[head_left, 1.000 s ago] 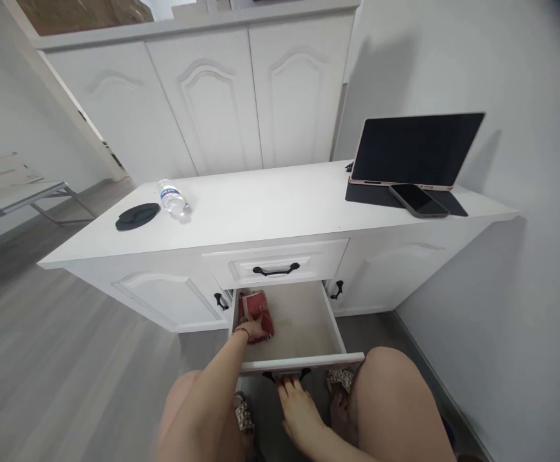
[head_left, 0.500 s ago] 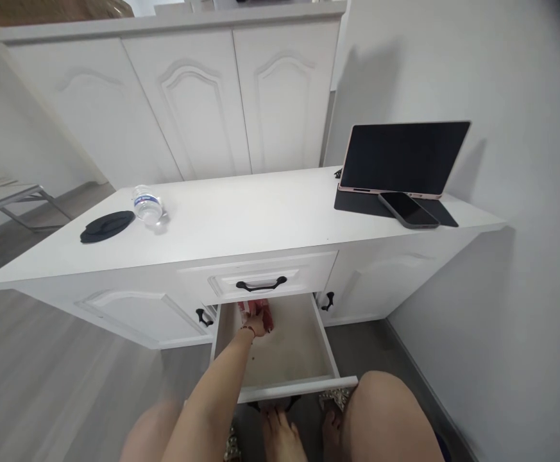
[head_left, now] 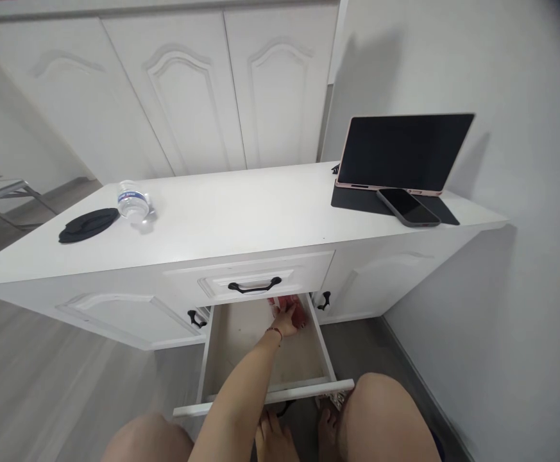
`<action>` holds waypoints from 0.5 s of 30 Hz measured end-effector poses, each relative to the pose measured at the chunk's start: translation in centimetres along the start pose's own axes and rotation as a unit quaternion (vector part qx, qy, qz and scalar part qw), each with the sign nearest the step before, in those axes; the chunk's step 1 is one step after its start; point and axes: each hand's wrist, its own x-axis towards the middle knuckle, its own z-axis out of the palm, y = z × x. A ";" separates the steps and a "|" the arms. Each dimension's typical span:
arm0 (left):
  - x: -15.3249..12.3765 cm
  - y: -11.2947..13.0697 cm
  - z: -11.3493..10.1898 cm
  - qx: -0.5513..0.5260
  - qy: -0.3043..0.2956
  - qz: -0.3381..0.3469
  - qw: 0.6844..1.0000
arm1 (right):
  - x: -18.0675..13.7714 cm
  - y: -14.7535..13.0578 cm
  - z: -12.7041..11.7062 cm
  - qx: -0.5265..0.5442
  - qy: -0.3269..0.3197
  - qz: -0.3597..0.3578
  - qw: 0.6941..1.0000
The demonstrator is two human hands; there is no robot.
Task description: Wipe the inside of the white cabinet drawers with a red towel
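Note:
My left hand (head_left: pixel 285 323), with a red band on its wrist, reaches into the pulled-out lower drawer (head_left: pixel 231 350). Its fingers are closed on a red and white item that looks like a packet (head_left: pixel 299 314), near the drawer's right wall at the back. The upper drawer front partly hides this item, so I cannot tell its exact kind. Below the open drawer's front edge, my right hand (head_left: pixel 274 443) is partly in view, its fingers stretched out near the black drawer handle (head_left: pixel 287 407). It holds nothing that I can see.
On the white cabinet top (head_left: pixel 231 212) are a clear plastic bottle (head_left: pixel 133 202) and a black flat disc (head_left: pixel 88 224) at left. A tablet (head_left: pixel 405 152) and a phone (head_left: pixel 408 207) are at right. My knees (head_left: pixel 388 417) flank the drawer. The upper drawer (head_left: pixel 255 282) is closed.
My left hand has moved right inside the drawer, taking the red packet from the left-back part to the right wall. The view has shifted slightly.

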 end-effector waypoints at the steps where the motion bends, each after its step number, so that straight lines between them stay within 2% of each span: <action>1: 0.1 0.5 0.3 0.005 -0.004 0.006 1.000 | 0.1 0.0 0.3 0.001 -0.010 0.011 1.000; 6: -0.3 1.6 1.2 0.035 -0.030 0.027 0.999 | 0.4 -0.3 0.5 0.014 -0.039 0.038 0.998; 11: -2.6 1.7 2.1 0.094 -0.087 0.087 0.988 | 0.7 -0.7 0.0 -0.015 -0.086 0.021 0.996; 13: -3.8 2.0 2.7 0.098 -0.121 0.087 0.984 | 0.9 -0.9 0.0 -0.033 -0.101 0.020 0.994; 15: -4.9 2.5 3.3 0.090 -0.147 0.068 0.983 | 1.1 -0.9 0.4 -0.049 -0.085 0.007 0.995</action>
